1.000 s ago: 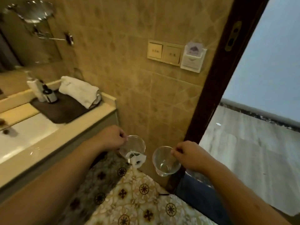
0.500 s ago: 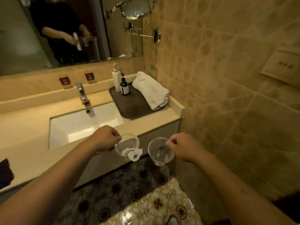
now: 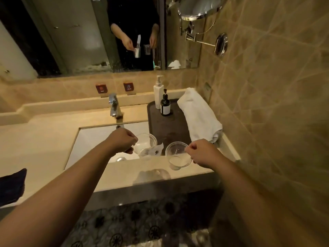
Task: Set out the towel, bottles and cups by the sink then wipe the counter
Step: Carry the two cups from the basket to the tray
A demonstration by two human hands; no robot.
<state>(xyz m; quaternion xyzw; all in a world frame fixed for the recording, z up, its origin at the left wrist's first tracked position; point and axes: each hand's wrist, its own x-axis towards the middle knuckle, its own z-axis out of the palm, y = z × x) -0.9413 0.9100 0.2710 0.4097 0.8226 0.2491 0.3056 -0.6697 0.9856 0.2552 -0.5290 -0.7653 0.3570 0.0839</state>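
While both bare forearms reach out over the front edge of the pale beige stone counter (image 3: 44,143), each hand holds a clear cup above it. At the far left edge a dark blue cloth (image 3: 12,186) lies on the counter, only partly in view. Further right is the white rectangular sink basin (image 3: 96,138), with the chrome tap (image 3: 114,105) standing behind it on the raised ledge. The left hand (image 3: 122,140) hovers over the right part of the basin, its fingers closed together on the rim of a clear plastic cup (image 3: 145,143); a crumpled white paper wrapper (image 3: 153,151) sticks out of this cup on its right side. Just beside it, the right hand (image 3: 204,154) pinches the rim of a second clear plastic cup (image 3: 178,155), fingers curled in and clamped on its right edge, above the counter's front strip; whether that cup touches the surface cannot be told. Behind the two cups lies a dark brown rectangular tray mat (image 3: 169,129). At its back stand a tall white pump bottle (image 3: 158,93) and, touching or just in front of it, a small dark pump bottle with a white label (image 3: 165,106). Along the mat's right side, against the tan tiled wall (image 3: 267,104), lies a rolled white towel (image 3: 199,114). Above, the wall mirror (image 3: 80,32) reflects the person holding both cups, and a round chrome mirror on an arm (image 3: 201,6) juts from the wall
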